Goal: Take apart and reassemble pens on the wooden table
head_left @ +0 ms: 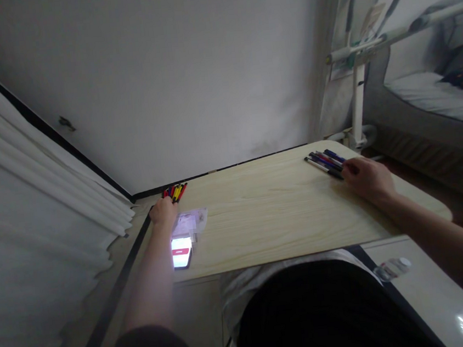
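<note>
My left hand (163, 210) is at the far left corner of the table, closed at the near ends of a bunch of red, yellow and dark pens (178, 192). The back of the hand hides most of its fingers. On the right side of the table, my right hand (368, 180) has curled fingers at the near ends of a row of black, blue, red and white pens (324, 162). These pens lie side by side on the tabletop, and the fingertips partly cover their ends.
A lit phone (181, 253) and a clear plastic packet (190, 220) lie by my left forearm on the wooden table (252, 210). A white curtain (30, 189) hangs left. A plastic bottle (392, 268) is below the table's near edge. White-framed equipment (358, 96) stands at right.
</note>
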Demonstrator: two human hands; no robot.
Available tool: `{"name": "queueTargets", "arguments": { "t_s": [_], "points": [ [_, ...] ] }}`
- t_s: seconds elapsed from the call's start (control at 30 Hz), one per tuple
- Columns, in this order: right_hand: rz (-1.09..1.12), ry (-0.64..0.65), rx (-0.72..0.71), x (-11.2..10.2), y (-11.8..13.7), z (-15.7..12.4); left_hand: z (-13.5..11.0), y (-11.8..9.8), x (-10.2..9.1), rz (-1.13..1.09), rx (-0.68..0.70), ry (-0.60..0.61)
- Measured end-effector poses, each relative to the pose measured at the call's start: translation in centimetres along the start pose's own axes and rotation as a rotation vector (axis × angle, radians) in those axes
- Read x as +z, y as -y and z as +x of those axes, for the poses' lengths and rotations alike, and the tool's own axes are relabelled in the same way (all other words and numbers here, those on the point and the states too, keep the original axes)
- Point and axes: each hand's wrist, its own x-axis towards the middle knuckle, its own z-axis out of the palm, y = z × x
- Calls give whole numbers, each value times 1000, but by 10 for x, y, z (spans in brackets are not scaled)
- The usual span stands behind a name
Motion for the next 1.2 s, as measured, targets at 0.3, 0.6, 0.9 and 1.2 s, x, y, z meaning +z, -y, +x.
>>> {"name": "queueTargets", "arguments": {
  "t_s": [0.3,0.6,0.9,1.2],
  "points": [
    [0,16,-1,-1,0,0,3,-5,-1,-18,-22,37],
    [13,18,8,0,0,0,5,-3,4,-10,-40,29],
    [13,12,10,-3,2,0,3,-4,1,-50,-63,38],
    [29,23,3,-4,2,-1,-1,-9,-4,-125,-108,50]
  ]
}}
